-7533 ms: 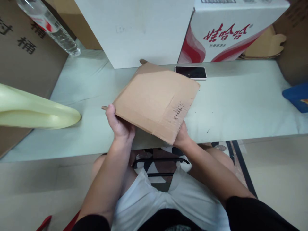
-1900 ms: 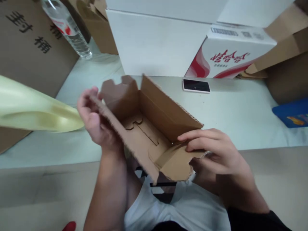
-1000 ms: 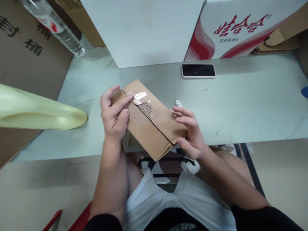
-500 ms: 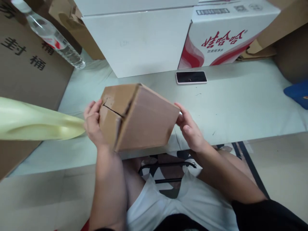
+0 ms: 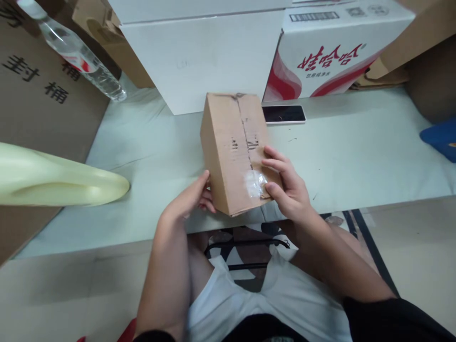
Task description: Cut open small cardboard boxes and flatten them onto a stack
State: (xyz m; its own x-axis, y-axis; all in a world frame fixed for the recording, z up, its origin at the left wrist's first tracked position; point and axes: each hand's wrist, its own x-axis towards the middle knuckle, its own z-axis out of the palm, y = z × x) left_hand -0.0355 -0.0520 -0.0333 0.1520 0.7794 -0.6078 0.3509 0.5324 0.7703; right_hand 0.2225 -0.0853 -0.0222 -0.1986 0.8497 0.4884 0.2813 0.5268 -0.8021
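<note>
A small brown cardboard box point(image 5: 235, 147) is between my two hands, tilted above the near part of the table. Its taped face is turned up, with a ragged seam, dark print and a shiny strip of clear tape point(image 5: 255, 183). My left hand point(image 5: 199, 194) holds the box's lower left edge, the fingers partly hidden beneath it. My right hand point(image 5: 288, 183) grips the near right corner, fingers lying on the top face and the thumb by the tape. Behind the box lies a phone point(image 5: 287, 114), its left end covered by the box.
White cartons point(image 5: 210, 61) and a red-and-white printed carton point(image 5: 327, 57) line the back of the pale green table point(image 5: 359, 156). At left are a water bottle point(image 5: 81, 59), a large brown carton point(image 5: 32, 104) and a pale yellow rounded object point(image 5: 64, 178). Something blue point(image 5: 441, 140) sits far right.
The box has been turned so its taped, printed face points up, and it has shifted right. My left hand moved right and lower; my right hand now reaches over the top face.
</note>
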